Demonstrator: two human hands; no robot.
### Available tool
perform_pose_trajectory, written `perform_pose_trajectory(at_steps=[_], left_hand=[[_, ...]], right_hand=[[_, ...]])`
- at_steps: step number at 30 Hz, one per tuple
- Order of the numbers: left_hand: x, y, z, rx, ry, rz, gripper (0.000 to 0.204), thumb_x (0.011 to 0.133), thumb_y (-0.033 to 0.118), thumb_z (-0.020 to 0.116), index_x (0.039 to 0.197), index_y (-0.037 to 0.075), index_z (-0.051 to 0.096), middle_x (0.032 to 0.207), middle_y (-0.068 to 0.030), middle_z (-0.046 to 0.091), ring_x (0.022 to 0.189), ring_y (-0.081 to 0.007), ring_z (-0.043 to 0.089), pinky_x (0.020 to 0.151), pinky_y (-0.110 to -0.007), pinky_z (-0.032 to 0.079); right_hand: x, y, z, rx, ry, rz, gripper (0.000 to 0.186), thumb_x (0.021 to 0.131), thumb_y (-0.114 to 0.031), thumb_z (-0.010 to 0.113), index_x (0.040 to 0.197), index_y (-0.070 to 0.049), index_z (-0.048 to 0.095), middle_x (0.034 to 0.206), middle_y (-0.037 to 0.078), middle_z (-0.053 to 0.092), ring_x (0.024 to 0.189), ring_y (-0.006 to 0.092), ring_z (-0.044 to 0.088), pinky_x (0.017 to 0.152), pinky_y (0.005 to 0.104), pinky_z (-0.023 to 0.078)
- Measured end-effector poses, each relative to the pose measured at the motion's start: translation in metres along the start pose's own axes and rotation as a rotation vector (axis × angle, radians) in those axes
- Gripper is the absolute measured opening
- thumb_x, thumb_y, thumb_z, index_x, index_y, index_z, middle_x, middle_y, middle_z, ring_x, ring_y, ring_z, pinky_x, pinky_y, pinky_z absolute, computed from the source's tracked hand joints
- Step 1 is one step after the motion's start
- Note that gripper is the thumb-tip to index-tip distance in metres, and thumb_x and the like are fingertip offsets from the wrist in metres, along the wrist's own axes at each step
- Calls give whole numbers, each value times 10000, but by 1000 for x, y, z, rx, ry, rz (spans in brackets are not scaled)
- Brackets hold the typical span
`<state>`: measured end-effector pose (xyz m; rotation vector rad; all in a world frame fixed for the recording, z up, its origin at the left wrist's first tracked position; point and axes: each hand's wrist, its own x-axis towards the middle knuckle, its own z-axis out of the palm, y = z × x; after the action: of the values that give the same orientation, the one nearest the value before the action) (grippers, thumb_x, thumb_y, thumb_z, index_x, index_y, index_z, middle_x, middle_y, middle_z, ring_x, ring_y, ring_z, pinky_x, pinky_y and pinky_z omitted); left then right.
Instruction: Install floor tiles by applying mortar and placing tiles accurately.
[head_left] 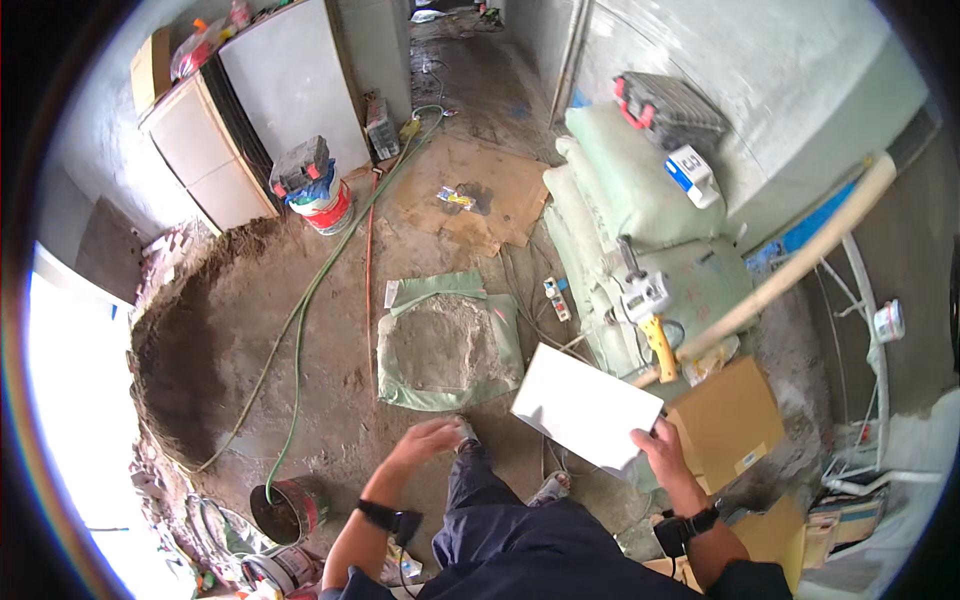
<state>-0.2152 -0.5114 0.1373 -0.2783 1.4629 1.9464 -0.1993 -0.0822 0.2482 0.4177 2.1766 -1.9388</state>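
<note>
A white rectangular tile (585, 410) is tilted in front of me to the right. My right hand (660, 447) grips its near right corner, thumb on the white face and the other fingers hidden behind. My left hand (428, 440) hovers above my knee with its fingers stretched out and nothing in it. Just beyond that hand lies an open green bag (440, 385) with grey mortar-like powder (440, 340) in it. To the right of the tile, a mixer drill with a yellow handle (655, 330) rests against stacked green sacks (625, 185).
A cardboard box (728, 420) stands right of the tile, below a long pale pole (790, 265). A green hose (340, 245) crosses the floor into a bucket (290, 510) at lower left. A wet sand heap (185, 340) curves along the left; flattened cardboard (470, 190) lies ahead.
</note>
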Motion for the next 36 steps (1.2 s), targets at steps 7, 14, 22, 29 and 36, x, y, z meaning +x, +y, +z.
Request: perform_pose_trajectory(at_steps=[7,14,22,29,36], left_hand=[[10,148,15,-662,-97,266,570,910,243,633,1366,26,368,1324,-122,516,1224,-264,511,1017,-449,422],[32,179,-130,-443,408,429,302,901,56,603,1192,5,540,1129,-77,632,1028,-192,614,873,-337,494],[123,143,-332,52,1066,142,223,872,153,649,1031,0,620,1042,-95,628,913,-174,578,815,-320,460],[250,220,-423,931,942,70,442,904,285,608,1263,36,538,1203,-191,606,1088,-351,576,905,-447,450],[388,412,-470,1010,755,-711,590,863,356,652,1351,68,487,1326,-200,537,1196,-342,522,1021,-435,394]], right_hand=[[95,-107,168,206,-457,85,297,887,-139,652,1148,-12,589,975,22,641,845,102,590,738,261,482],[213,-104,183,-152,-553,13,330,960,-222,573,1206,-5,535,975,117,685,892,173,668,787,294,521],[412,-3,69,-724,-130,5,323,845,-357,639,904,-40,660,835,140,690,823,300,676,712,390,509],[656,100,79,-1033,-510,101,328,844,-384,580,925,-86,691,884,140,696,854,333,663,755,435,513],[885,-128,133,-719,-406,164,372,867,-401,545,864,-59,693,796,127,694,737,322,666,703,414,516]])
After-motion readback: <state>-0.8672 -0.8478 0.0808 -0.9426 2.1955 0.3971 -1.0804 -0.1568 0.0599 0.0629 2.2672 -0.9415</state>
